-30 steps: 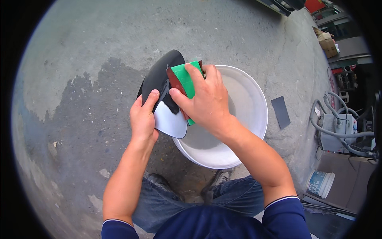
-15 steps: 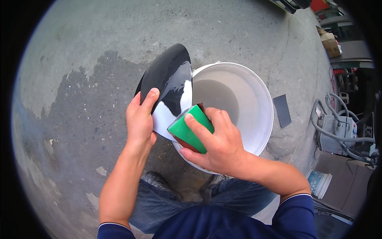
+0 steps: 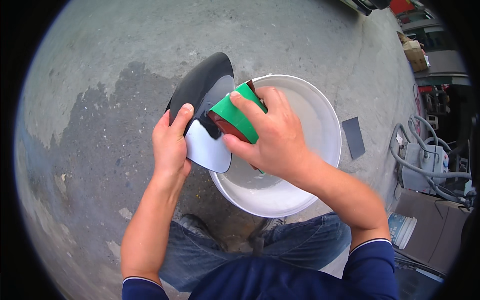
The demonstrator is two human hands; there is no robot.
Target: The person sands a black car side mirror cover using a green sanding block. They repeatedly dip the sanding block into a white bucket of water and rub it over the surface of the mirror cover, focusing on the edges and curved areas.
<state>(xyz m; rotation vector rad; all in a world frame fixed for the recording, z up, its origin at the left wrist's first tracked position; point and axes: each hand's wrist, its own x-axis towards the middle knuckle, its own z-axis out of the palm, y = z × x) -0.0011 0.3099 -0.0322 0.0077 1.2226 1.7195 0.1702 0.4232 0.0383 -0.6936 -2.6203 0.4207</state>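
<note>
My left hand (image 3: 171,142) grips the left side of a glossy black, curved mirror cover (image 3: 197,85), thumb on top and the other fingers mostly hidden behind it. Its wet surface shows a pale grey reflection. In my right hand (image 3: 277,132) is a green sanding block (image 3: 234,110) with reddish-brown sandpaper (image 3: 232,127) along its side. The block's far left end lies against the right part of the cover, thumb pressed along the top. Below both stands a round white bucket (image 3: 327,165) with cloudy water in it.
A dark grey rectangular sheet (image 3: 354,138) lies on the concrete floor right of the bucket. Further right are a grey box with hoses (image 3: 425,162), a small white-and-blue pail (image 3: 401,230) and a cardboard box (image 3: 415,55). A dark wet patch (image 3: 120,125) spreads at left.
My right hand has slid the sanding block up and away along the cover, from its near end to its middle. The left hand and cover have shifted slightly left.
</note>
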